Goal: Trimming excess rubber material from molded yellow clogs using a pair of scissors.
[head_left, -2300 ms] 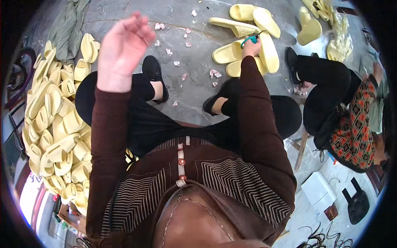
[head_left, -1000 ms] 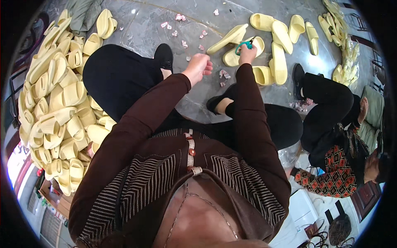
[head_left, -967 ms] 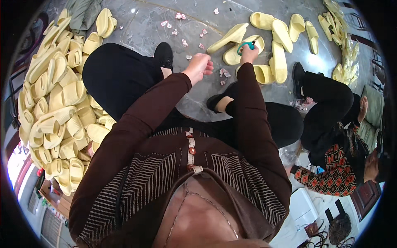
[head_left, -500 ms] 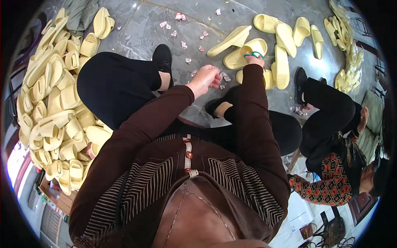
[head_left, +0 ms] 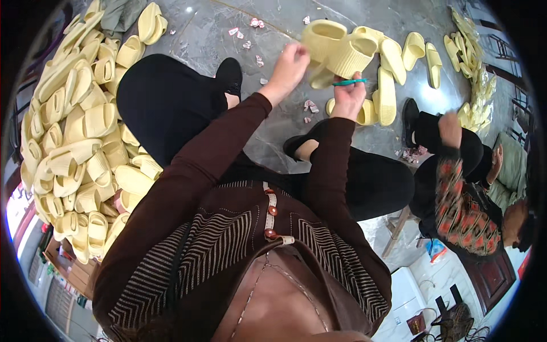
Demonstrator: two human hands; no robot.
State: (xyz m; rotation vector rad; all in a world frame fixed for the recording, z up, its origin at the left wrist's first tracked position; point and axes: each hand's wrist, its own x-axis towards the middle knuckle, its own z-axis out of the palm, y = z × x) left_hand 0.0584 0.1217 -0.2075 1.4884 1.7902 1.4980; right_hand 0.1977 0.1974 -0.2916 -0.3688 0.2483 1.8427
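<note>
A pair of yellow slippers (head_left: 355, 52) is tilted up in front of me, its left part blurred. My right hand (head_left: 348, 104) is closed around teal-handled scissors (head_left: 349, 82). Its fingertips touch the ribbed strap of the nearer slipper; the blades do not show. My left hand (head_left: 289, 70) has its fingers curled in at the blurred left edge of the other slipper (head_left: 323, 37). What these fingers pinch, if anything, is hidden by the blur.
A big heap of yellow slippers (head_left: 85, 148) is at my left. More loose slippers (head_left: 392, 61) lie to the right, with bagged ones (head_left: 478, 97) beyond. Scraps of paper (head_left: 257, 23) litter the grey floor. A co-worker (head_left: 467, 211) sits at my right.
The slipper pair has come up and tilted from lying on the floor. My left hand has moved forward to its edge. The right hand has turned, keeping the scissors. The co-worker's arm has risen.
</note>
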